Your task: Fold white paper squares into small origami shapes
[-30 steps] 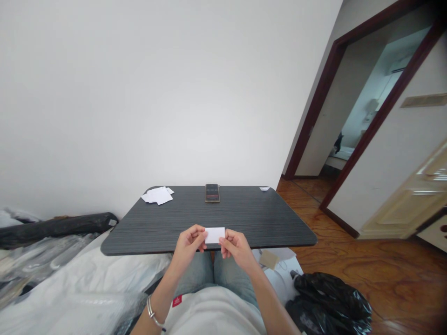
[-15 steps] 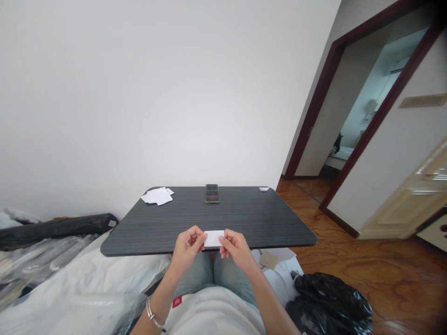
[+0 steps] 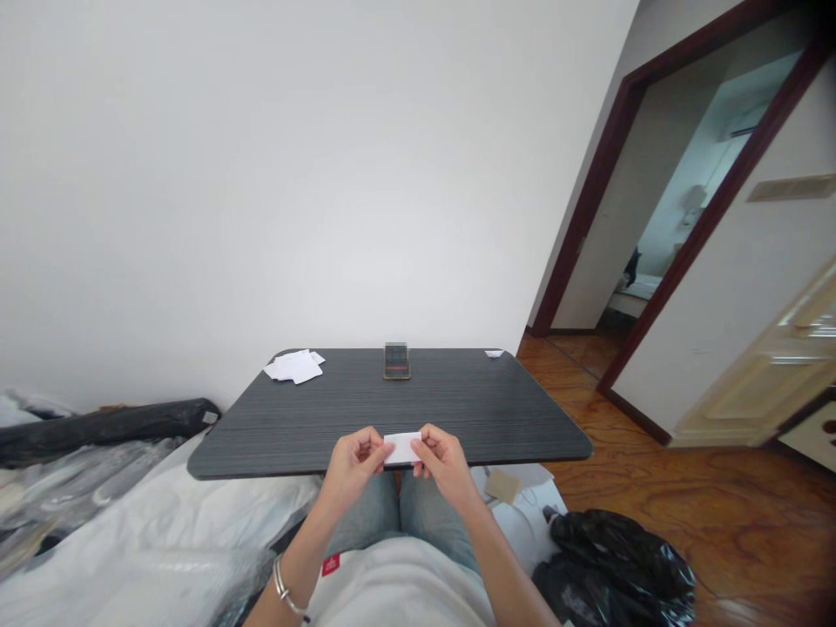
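A small white piece of paper is stretched between my two hands at the near edge of the dark table. My left hand pinches its left end, thumb on top. On the other end, my right hand grips it the same way, with the fingers curled behind. The back of the paper and the fingertips under it are hidden. A loose pile of white paper sheets lies at the table's far left corner. One small white paper piece rests at the far right corner.
A phone leans on a stand at the table's back, by the white wall. Black plastic bags and a white box are on the floor at right. Plastic-wrapped bundles lie at left. A doorway opens at right.
Both hands and the paper have shifted very slightly right. The paper's angle has tilted a little, and the right hand sits slightly higher. Everything on the table stays put.
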{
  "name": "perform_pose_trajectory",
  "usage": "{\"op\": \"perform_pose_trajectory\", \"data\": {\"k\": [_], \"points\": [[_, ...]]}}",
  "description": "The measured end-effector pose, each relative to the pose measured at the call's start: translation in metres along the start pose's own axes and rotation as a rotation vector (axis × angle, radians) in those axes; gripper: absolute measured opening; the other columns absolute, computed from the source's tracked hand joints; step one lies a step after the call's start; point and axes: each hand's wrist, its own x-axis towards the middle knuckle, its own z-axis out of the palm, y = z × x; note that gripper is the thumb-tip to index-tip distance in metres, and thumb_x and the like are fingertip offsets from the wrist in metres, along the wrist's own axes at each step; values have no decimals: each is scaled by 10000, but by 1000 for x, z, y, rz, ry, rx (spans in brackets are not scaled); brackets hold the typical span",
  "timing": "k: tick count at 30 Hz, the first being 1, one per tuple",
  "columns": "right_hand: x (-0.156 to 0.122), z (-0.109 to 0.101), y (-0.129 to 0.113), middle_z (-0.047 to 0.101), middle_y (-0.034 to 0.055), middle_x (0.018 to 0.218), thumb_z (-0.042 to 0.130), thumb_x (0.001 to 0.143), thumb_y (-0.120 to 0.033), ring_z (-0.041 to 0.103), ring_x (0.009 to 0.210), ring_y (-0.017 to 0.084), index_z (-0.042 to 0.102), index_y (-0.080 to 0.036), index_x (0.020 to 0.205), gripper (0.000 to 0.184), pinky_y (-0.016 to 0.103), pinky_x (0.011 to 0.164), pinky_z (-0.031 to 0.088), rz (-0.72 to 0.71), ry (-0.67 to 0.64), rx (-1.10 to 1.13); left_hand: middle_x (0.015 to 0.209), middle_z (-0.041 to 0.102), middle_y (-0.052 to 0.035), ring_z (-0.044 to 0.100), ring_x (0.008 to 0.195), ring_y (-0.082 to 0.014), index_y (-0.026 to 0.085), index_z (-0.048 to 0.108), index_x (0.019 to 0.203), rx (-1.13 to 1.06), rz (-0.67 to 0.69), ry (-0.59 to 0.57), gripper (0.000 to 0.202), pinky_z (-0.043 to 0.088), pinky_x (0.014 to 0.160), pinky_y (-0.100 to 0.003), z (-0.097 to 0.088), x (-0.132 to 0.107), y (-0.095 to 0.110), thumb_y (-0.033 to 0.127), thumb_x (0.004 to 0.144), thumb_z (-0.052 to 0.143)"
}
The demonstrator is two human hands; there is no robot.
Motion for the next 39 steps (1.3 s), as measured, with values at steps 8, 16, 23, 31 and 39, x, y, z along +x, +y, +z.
{"op": "perform_pose_trajectory", "data": {"k": [8, 16, 23, 31, 39], "points": [[-1, -3, -2, 303, -68, 460, 505, 737, -347, 287, 414, 62, 364, -178, 530, 302, 186, 403, 215, -86, 26, -52, 455, 421, 56, 372, 421, -58, 147, 414, 548, -42, -18, -74, 295, 270, 425, -171, 1, 1, -2, 348, 677, 585], [-1, -2, -3, 291, -65, 489, 496, 740, -344, 272, 440, 72, 373, -181, 571, 265, 200, 425, 201, -78, 21, -34, 496, 462, 46, 409, 437, -61, 142, 467, 636, -71, -14, -52, 222, 305, 423, -161, 0, 2, -1, 331, 715, 552], [-4, 0, -11, 285, -73, 473, 484, 756, -346, 254, 429, 63, 357, -181, 567, 281, 196, 416, 187, -90, 123, 30, 591, 539, 1, 470, 494, -78, 132, 494, 705, -91, 18, -73, 212, 353, 444, -169, 0, 1, 0, 336, 765, 483], [-2, 0, -6, 341, -80, 435, 501, 747, -366, 255, 385, 50, 373, -179, 579, 283, 181, 381, 180, -47, 106, 110, 586, 552, -8, 477, 481, -78, 133, 481, 677, -142, -9, -58, 241, 369, 438, -170, -1, 2, -1, 356, 768, 473], [-2, 4, -3, 381, -77, 428, 508, 737, -391, 269, 363, 45, 387, -176, 579, 293, 169, 363, 191, -24, 61, 115, 569, 547, 0, 482, 483, -77, 128, 484, 650, -155, -8, -84, 252, 366, 444, -169, -2, 1, 1, 354, 762, 483]]}}
